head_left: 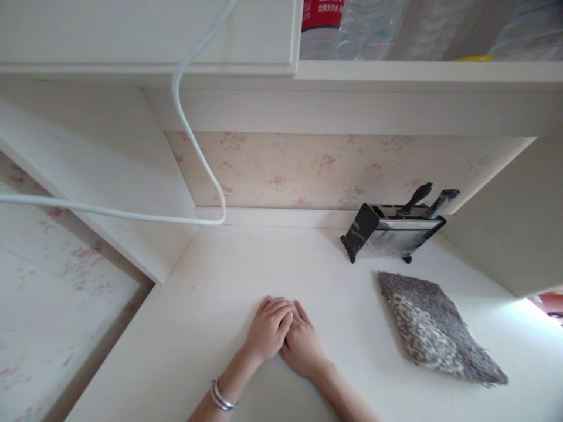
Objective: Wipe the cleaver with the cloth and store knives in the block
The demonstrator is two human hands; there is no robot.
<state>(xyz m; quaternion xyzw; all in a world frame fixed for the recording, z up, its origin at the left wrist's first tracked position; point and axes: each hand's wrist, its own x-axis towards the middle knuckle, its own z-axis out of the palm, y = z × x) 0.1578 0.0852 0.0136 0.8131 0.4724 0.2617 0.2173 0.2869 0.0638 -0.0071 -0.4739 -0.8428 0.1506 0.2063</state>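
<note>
My left hand point(268, 329) lies palm down on the white tabletop point(237, 264), with its fingers stretched out together and a silver bangle point(221, 395) on the wrist. Beneath its edge and thumb rests my right hand point(304, 346), also palm down; some of its fingers are covered, and the rest lie flat. The two touch and hold nothing. To their right is a folded grey-brown fuzzy cloth point(433, 328) with a pale pattern. Farther back stands a black-and-silver knife block point(391, 234) with two black handles sticking out of its top.
A white cable point(193, 132) hangs in front of the upper cabinet point(145, 35) and bends off to the left. Overhead, an open shelf point(422, 70) holds clear plastic bottles, one with a red label point(323, 14). White side panels point(114, 164) and a floral-papered wall point(281, 170) enclose the tabletop.
</note>
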